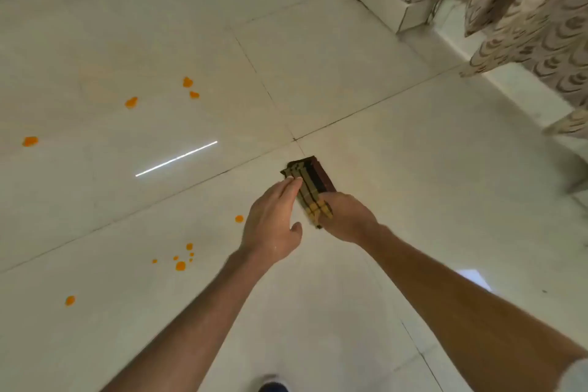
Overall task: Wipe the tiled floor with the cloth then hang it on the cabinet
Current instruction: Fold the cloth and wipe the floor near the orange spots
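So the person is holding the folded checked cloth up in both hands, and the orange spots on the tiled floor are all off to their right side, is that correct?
Not quite. The orange spots lie to the person's left, not the right, as the head view shows. The rest holds: the right hand grips the folded checked cloth, the left hand rests its fingers against it, and it is held above the tiled floor.

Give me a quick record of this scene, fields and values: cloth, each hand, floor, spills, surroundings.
cloth: folded checked cloth, held above the floor
right hand: right hand grips the cloth's near end
left hand: left hand open, fingertips on the cloth's side
floor: pale glossy tiled floor
spills: orange spots scattered left, unwiped
surroundings: patterned curtain upper right
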